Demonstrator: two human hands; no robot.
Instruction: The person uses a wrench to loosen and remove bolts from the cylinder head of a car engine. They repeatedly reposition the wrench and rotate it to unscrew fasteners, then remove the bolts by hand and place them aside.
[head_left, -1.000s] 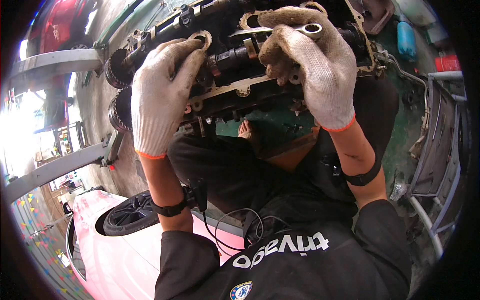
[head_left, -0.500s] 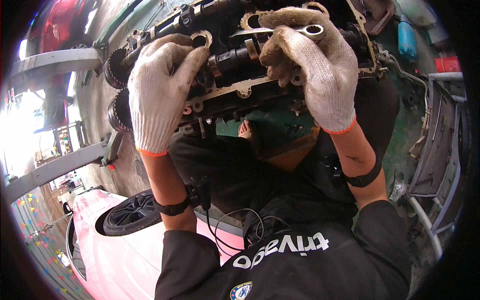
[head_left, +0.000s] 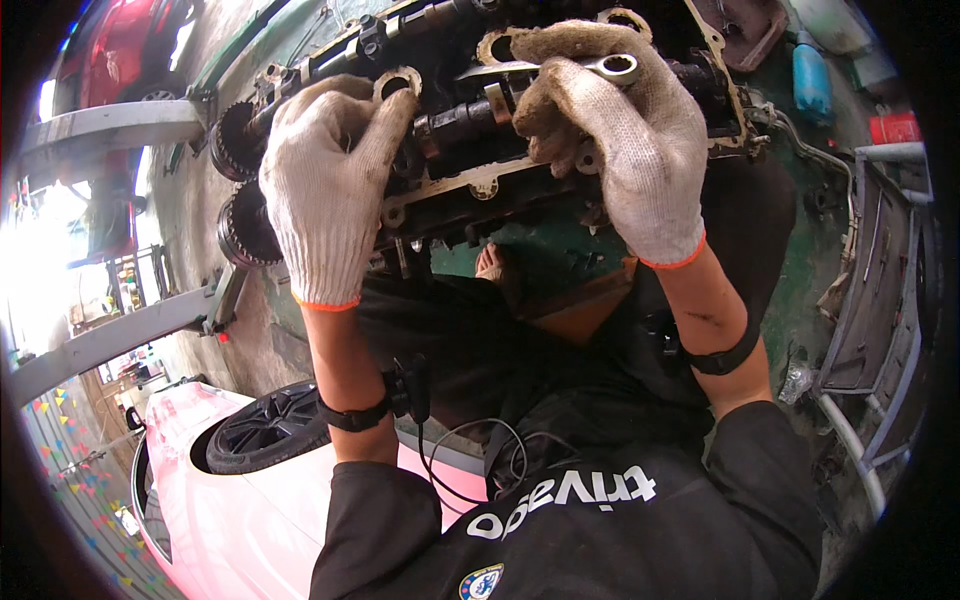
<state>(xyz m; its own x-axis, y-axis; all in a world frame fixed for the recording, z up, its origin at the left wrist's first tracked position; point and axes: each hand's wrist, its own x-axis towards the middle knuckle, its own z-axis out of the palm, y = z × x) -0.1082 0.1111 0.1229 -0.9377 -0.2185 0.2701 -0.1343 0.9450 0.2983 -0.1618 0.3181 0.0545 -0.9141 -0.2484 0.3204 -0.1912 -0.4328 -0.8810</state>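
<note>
Two gears (head_left: 232, 140) sit at the left end of the head (head_left: 455, 181), and just right of them the left hand (head_left: 325, 190) reaches over the head's near edge, its gloved fingers bent inward. Thumb and forefinger tips come to a tan ring (head_left: 412, 76) on the head's left part; whether they press on it, or pinch something tucked behind, I cannot tell. Farther along the head, right of that hand and apart from its fingertips, comes the thin end of the wrench (head_left: 510, 67). Its long axis runs left to right over the head's middle, at a shallow angle to the head's own slant, on the far side of the bright collar (head_left: 497, 103) on the cam (head_left: 455, 122). Over the head's right half the right hand (head_left: 640, 150) has the wrench firmly — thumb on the near side, fingers on the far side — close to the box end, which shows beyond the thumb against the glove. What counts most, as I judge it, is that the free length points left from this grip, toward the left hand; the right hand is the nearer, being in contact. Well right of the head stand a blue bottle (head_left: 812, 80) and a red can (head_left: 893, 128).
</note>
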